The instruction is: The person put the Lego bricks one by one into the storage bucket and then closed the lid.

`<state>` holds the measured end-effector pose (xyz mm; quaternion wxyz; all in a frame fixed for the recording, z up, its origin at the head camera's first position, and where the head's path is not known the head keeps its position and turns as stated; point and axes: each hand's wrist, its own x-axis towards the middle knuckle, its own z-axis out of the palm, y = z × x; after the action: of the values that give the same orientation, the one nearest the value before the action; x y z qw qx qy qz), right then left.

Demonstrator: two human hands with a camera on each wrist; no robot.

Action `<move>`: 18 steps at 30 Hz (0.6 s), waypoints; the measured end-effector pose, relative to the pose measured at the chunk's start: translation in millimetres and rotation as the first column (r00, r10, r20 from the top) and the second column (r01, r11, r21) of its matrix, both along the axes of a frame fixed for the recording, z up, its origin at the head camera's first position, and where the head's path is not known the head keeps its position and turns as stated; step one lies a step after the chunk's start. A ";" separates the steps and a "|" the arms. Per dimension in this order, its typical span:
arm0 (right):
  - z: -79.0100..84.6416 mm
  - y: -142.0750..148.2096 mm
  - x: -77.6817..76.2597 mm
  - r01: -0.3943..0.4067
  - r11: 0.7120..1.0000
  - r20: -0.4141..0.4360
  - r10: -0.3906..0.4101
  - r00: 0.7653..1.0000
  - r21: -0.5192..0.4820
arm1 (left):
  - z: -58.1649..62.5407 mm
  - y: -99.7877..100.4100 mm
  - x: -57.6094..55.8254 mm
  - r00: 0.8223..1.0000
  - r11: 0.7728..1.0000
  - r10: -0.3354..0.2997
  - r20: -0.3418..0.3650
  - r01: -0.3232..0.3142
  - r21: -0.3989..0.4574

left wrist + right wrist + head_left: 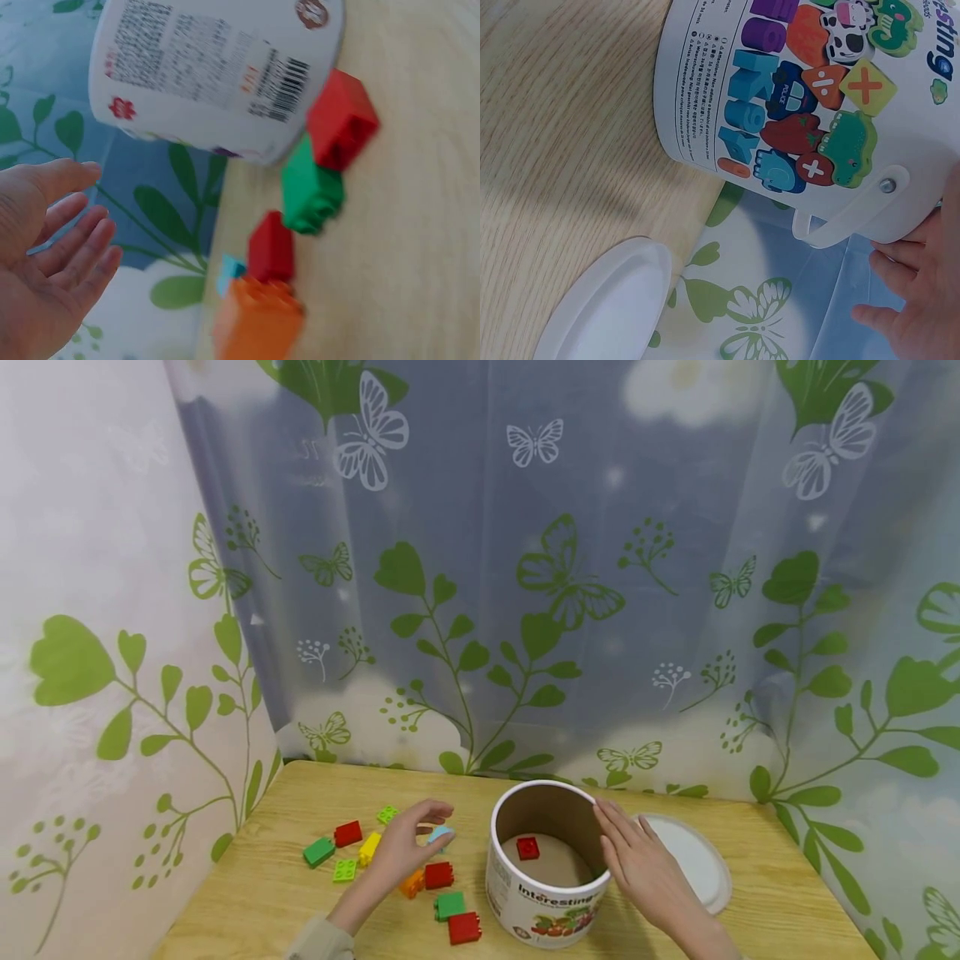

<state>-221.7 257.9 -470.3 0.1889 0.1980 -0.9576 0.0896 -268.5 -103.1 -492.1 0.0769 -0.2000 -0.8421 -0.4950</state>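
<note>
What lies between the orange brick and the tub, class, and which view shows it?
A red brick lies beside the orange brick, then bare tabletop reaches the tub. A green brick sits just nearer the person. The head view shows this.

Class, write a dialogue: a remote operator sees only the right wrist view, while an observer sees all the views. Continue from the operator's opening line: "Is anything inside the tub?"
Observer: Yes, one red block is visible on the bottom of the tub.
Operator: What lies outside it that I can't see?
Observer: Several loose blocks.
Operator: Is anything near them?
Observer: Yes, the left hand hovers near them, holding nothing.
</note>
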 end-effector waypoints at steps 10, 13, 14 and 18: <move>-0.4 0.4 -0.3 0.005 1.000 0.015 -0.005 1.000 -0.007 | -34.2 -24.7 7.6 0.997 0.990 0.067 0.030 -0.062 -0.128; -0.1 0.6 -0.1 0.005 1.000 0.006 -0.005 1.000 -0.007 | -42.6 -30.7 10.0 0.996 0.984 0.082 0.043 -0.075 -0.159; 0.0 0.5 -0.1 0.005 1.000 0.002 -0.005 1.000 -0.007 | -45.1 -32.7 10.7 0.995 0.983 0.083 0.053 -0.073 -0.170; -0.2 -0.3 0.1 0.000 1.000 -0.016 0.000 1.000 -0.007 | -53.0 -39.2 13.2 0.991 0.978 0.086 0.102 -0.064 -0.200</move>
<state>-221.6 257.5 -470.5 0.1971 0.1980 -0.9558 0.0912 -255.3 -142.3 -545.0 0.0288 -0.1471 -0.8966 -0.4167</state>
